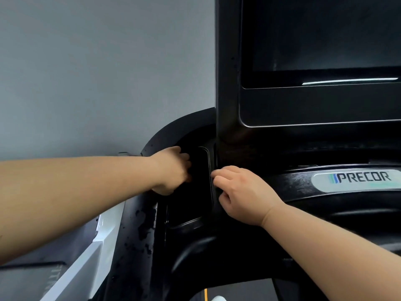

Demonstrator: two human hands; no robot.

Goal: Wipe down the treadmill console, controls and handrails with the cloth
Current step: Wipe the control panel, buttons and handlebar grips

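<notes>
Badge (355, 178) w/ "PRECOR" lettering on blk treadmill crossbar (297, 184)

Wall (86, 72): I see one plain, matte blue-grey surface filling the upper left of my feed.
Light: soft and even from where I watch; the wall turns a touch dimmer toward the top right.
Neighbouring machine (106, 227): lower left, a white slanted panel with a grey flank, cut off by the frame edge.
Deck (26, 283) beside it: a grey surface with a dark stripe and faint lettering I cannot read.
Metal fitting (123, 153): small, low against the wall; I cannot tell what it is.
</notes>
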